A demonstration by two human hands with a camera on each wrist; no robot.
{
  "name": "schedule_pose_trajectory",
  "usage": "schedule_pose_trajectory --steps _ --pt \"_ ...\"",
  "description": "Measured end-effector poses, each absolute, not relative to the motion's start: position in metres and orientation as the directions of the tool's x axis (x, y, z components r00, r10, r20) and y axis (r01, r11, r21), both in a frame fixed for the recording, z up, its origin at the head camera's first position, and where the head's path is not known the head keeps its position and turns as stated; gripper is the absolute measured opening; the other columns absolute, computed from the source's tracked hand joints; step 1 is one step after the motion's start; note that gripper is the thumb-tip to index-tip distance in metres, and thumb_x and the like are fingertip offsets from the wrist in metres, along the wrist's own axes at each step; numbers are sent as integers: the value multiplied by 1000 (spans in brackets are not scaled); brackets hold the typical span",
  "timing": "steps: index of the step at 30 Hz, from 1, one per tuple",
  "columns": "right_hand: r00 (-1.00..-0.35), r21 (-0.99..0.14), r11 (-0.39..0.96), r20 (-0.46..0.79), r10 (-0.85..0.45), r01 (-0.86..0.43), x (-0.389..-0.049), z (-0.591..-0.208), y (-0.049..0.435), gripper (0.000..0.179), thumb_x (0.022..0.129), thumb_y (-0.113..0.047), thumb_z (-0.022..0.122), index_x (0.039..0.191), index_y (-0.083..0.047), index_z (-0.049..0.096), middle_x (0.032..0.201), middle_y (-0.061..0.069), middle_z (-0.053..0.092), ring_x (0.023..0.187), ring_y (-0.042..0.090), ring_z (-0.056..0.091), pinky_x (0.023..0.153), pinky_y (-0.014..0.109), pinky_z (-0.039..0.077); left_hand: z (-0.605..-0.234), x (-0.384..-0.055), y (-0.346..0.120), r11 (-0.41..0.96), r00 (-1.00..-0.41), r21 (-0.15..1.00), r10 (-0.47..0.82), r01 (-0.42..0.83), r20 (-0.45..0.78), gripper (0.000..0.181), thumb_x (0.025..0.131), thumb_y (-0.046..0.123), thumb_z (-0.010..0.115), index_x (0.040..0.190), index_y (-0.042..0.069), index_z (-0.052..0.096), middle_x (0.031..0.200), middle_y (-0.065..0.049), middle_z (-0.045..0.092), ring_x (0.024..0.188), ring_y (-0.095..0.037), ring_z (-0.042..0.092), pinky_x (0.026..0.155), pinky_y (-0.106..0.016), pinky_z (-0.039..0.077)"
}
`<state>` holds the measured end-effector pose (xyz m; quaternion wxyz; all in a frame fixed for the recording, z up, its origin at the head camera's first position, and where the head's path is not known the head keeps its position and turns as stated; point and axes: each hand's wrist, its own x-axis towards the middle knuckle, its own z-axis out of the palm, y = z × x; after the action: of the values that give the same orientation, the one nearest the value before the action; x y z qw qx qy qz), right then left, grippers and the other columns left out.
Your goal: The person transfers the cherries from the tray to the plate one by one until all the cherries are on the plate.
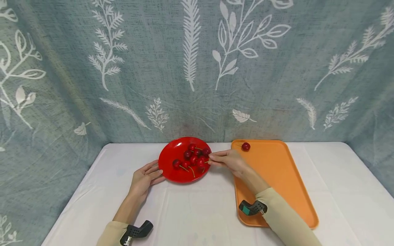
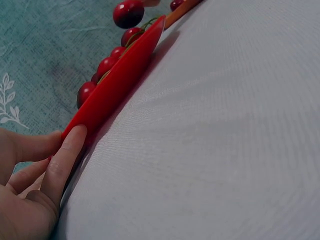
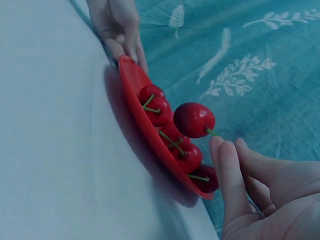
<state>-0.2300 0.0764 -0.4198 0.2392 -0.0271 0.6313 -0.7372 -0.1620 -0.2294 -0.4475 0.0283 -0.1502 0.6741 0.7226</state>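
Note:
My left hand (image 1: 144,178) grips the left rim of a round red plate (image 1: 168,153), thumb at the near edge. In the left wrist view the fingers (image 2: 62,160) pinch that rim. Several dark red cherries (image 1: 187,154) with green stems lie on the plate, mostly in its right half. My right hand (image 1: 231,161) is at the plate's right edge. Between thumb and fingertips it pinches the stem of one cherry (image 3: 194,120), which is held above the others in the right wrist view. The stem's tip is hidden by the fingers.
An orange tray (image 1: 277,171) lies to the right, partly under my right forearm. One cherry (image 1: 246,147) sits in its far left corner. A white cloth (image 1: 197,212) covers the table, and a patterned blue-green curtain (image 1: 154,68) hangs behind it.

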Motion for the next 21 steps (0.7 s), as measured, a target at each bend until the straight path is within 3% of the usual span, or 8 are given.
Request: schedule_pose_trajectory --steps 5,9,21 --pt "-888 -935 -105 -280 -366 338 -230 -426 68 33 94 0 62 123 15 59 105 17 71 87 17 73 88 32 56 -449 -162 -229 -79 -956 968 -157 -238 -248 55 96 0 57 148 0 39 142 -24 49 95 -15 71 80 -29 58" --pt "-888 -933 -75 -309 -340 353 -228 -430 61 30 94 -1 63 119 16 61 95 13 73 80 15 72 80 27 59 -448 -162 -229 -71 -956 969 -159 -238 -247 55 96 -1 57 148 0 39 142 -25 49 95 -16 71 80 -28 58" --pt "-925 -953 22 -299 -235 302 -225 -429 57 23 90 -4 69 101 16 69 78 11 72 65 14 71 68 27 60 -447 -162 -229 -52 -956 969 -159 -240 -246 54 95 -1 56 147 0 40 141 -24 50 94 -15 71 80 -28 58"
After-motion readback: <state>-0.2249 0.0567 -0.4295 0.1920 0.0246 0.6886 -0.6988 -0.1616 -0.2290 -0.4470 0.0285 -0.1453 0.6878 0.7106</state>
